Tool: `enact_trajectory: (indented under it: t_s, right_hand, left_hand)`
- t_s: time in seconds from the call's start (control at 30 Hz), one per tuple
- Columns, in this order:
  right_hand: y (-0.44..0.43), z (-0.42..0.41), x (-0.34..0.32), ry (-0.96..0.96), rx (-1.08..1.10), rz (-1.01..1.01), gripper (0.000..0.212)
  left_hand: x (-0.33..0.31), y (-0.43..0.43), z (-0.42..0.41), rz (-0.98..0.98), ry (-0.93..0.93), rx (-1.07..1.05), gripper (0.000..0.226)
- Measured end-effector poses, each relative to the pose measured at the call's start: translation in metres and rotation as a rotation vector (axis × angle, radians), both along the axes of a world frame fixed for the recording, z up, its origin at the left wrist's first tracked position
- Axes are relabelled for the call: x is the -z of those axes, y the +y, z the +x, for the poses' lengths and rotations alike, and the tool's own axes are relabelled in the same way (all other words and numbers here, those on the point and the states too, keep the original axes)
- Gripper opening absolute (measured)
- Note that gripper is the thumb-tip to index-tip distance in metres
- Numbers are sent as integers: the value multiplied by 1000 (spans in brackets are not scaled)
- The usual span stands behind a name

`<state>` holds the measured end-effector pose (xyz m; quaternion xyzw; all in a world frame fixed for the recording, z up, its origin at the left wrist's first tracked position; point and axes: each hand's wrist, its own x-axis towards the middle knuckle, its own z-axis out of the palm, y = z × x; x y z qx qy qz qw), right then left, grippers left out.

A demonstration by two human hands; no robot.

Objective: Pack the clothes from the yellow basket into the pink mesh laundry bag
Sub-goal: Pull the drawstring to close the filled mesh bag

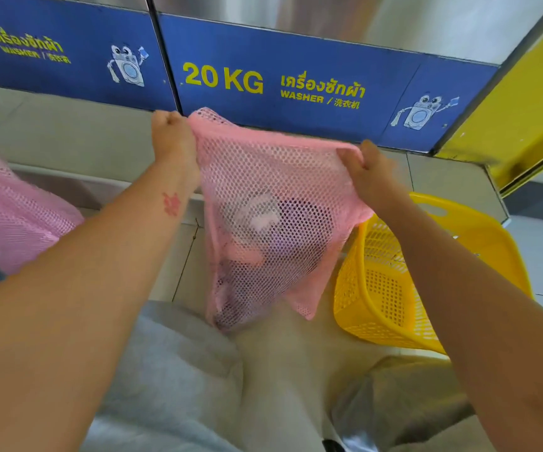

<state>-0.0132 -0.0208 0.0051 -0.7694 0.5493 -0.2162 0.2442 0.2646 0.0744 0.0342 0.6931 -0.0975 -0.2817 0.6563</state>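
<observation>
Yellow lettering on blue washer panels

The right blue metal front panel (296, 83) reads "20 KG", Thai script, "WASHER /" and Chinese characters; the left blue panel (67, 50) repeats Thai script and a blurred "WASHER /".

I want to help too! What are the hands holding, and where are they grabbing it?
Both hands hold the pink mesh laundry bag by its top edge: the left hand at one end, the right hand at the other.

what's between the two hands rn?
Head view: only the top edge of the pink mesh bag, stretched from left hand to right hand.
</observation>
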Motion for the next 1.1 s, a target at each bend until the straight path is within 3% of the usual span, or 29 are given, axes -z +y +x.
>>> enact_trajectory:
  t_s: [0.1,0.17,0.23,0.27,0.33,0.43,0.5,0.57,0.7,0.77,0.87,0.97,1.03,1.1]
  right_hand:
    - [3,-2,7,271,-124,118,60]
    - [6,-6,12,496,-180,200,86]
    - [9,-5,15,737,-232,209,100]
    - [9,-3,16,851,-262,191,101]
    - [7,4,17,1009,-321,173,93]
    - [1,13,23,1097,-426,157,63]
    - [-4,13,22,1096,-422,167,56]
    - [-10,10,19,984,-424,245,55]
    - [-14,0,15,451,-327,457,51]
    - [-9,-3,16,158,-270,541,49]
    - [7,4,28,-277,-94,755,50]
    - [24,12,40,-681,64,992,46]
    - [32,13,46,-766,158,1019,48]
    - [34,14,48,-615,262,837,40]
  left_hand:
    - [22,14,-9,185,-298,99,14]
    - [43,36,-12,322,-537,316,44]
    - [58,59,-9,528,-833,664,79]
    - [63,67,-5,644,-980,831,90]
    - [68,74,1,834,-1134,1064,91]
    - [70,71,10,1032,-1118,1198,75]
    - [71,68,19,1096,-1035,1211,69]
    - [73,67,27,1000,-862,1156,63]
    - [80,78,34,487,-33,912,44]
    - [91,81,32,262,195,867,34]
    - [104,79,20,84,388,774,49]
    - [113,79,3,71,475,522,59]
    - [117,79,-4,86,473,266,47]
    - [116,75,-8,73,456,106,32]
